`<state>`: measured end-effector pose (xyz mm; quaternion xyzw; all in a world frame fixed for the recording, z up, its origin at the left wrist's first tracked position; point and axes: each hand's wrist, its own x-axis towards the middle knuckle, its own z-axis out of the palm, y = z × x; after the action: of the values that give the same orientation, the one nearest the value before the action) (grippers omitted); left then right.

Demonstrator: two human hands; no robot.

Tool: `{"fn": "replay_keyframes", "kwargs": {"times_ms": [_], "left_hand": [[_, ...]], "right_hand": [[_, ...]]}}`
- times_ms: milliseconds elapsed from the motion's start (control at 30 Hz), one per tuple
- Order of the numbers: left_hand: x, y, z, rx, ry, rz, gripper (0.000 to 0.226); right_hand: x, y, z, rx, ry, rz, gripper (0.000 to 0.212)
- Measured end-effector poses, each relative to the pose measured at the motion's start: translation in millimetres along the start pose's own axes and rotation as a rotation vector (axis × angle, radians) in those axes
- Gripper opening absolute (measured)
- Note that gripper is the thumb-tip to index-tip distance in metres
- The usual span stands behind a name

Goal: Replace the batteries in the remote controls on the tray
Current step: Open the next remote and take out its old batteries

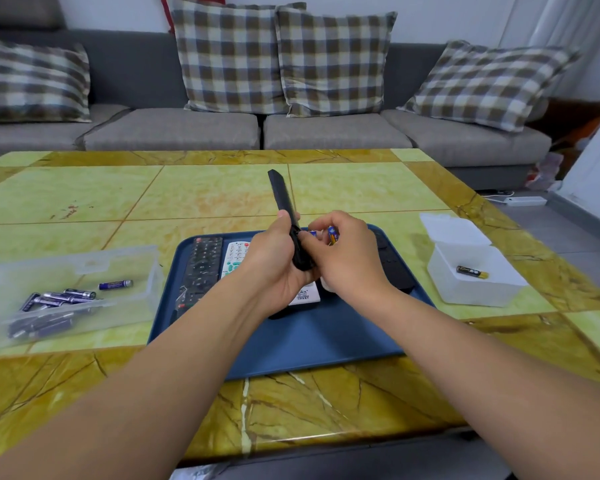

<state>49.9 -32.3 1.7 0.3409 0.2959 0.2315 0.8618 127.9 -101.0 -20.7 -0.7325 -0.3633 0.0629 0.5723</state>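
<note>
My left hand (274, 265) grips a slim black remote (282, 195) above the blue tray (309, 344), its far end pointing up and away. My right hand (343, 258) pinches a blue and yellow battery (332, 234) right at the remote's lower end. On the tray lie a black remote (201, 265), a white remote (234, 258) partly hidden by my left hand, and another black remote (395, 271) behind my right hand.
A clear box (66, 292) with several purple batteries stands left of the tray. A white box (471, 275) with one black and yellow battery (471, 271) stands to the right. A grey sofa with checked cushions lies beyond the tiled table (84, 195).
</note>
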Motion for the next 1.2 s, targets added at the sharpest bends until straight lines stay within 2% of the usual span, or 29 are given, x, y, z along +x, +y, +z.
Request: {"fn": "replay_keyframes", "kwargs": {"times_ms": [133,300,400,533,667,733,833,967,1133,1200], "left_hand": [[2,-6,5,-0.052,0.025,-0.005,0.038],[4,-11,9,-0.091,-0.031,-0.019,0.044],[4,-17,12,-0.111,-0.057,-0.03,0.04],[5,-23,17,-0.163,-0.046,-0.063,0.041],[5,-26,21,-0.204,-0.049,-0.081,0.043],[3,-29,24,-0.199,-0.072,-0.073,0.042],[0,-32,30,-0.094,-0.148,-0.036,0.036],[-5,-39,40,0.005,-0.24,-0.014,0.032],[-11,-44,48,0.062,-0.243,-0.021,0.028],[-10,-45,44,0.135,-0.222,0.002,0.027]], "right_hand": [[-1,4,-9,-0.105,0.048,-0.064,0.007],[-1,8,-23,-0.002,0.104,-0.09,0.004],[0,11,-29,0.109,0.094,-0.054,0.007],[1,16,-34,0.138,0.127,-0.003,0.008],[-3,20,-31,0.059,0.121,0.156,0.029],[-5,22,-27,0.122,0.084,0.278,0.041],[-2,19,-33,0.166,0.062,0.391,0.036],[-2,15,-55,0.149,0.04,0.426,0.041],[8,15,-85,0.575,0.129,0.674,0.031],[20,15,-113,0.531,0.164,0.654,0.025]]}}
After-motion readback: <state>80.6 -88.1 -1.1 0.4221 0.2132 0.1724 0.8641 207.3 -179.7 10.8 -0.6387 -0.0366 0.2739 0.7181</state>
